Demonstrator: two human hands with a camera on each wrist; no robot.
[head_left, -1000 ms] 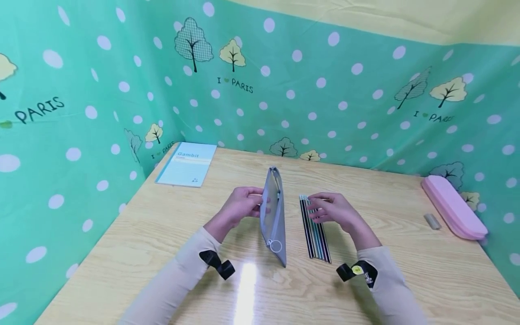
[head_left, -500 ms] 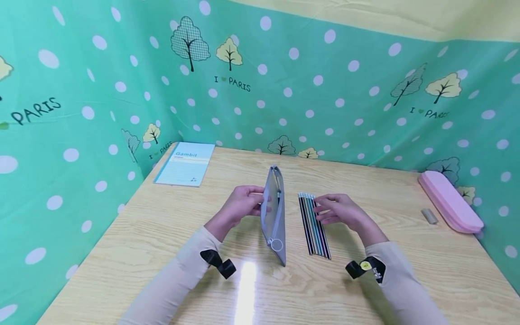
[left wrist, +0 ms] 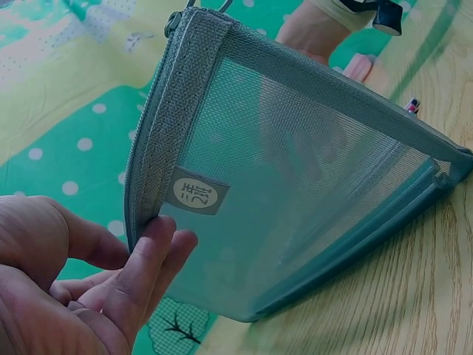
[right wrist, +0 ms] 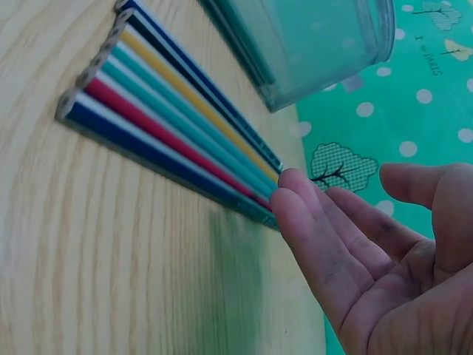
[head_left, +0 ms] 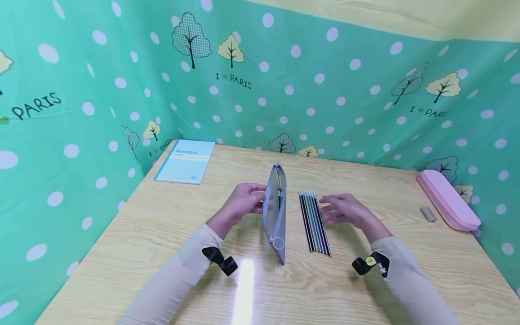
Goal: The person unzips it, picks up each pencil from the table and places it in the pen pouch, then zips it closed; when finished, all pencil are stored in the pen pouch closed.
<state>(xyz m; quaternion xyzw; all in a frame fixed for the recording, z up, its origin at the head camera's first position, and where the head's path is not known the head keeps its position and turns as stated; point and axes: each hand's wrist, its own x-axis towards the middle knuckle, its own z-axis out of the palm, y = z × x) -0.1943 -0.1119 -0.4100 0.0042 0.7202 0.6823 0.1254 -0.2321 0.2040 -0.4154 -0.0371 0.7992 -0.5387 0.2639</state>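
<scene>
Two pale sleeves [head_left: 166, 282] reach across a wood-grain table [head_left: 308, 293], one small black camera [head_left: 229, 266] at each wrist. A person's left hand [head_left: 242, 202] pinches one grey-blue mesh pouch [head_left: 278, 224] by its left side, thumb and fingers clamped on the edge at about mid-length. The pouch is held upright, its mouth unzipped, one round ring [head_left: 278, 243] at the near end. At least one dark pencil [head_left: 280, 198] shows inside; the full count there cannot be told. Just right of the pouch, seven pencils [head_left: 315, 225] lie side by side on the table, pale ends pointing away from the person. The right hand [head_left: 345, 211] hangs relaxed at the row's right edge, thumb and fingers apart, fingertips near the far ends; whether they touch cannot be told. Well to the right lie one small grey block [head_left: 428, 214] and one pink case [head_left: 448, 201]. At far left rests one blue notebook [head_left: 185, 162] marked "Gambit," before a green polka-dot cloth [head_left: 243, 108] printed with trees.
</scene>
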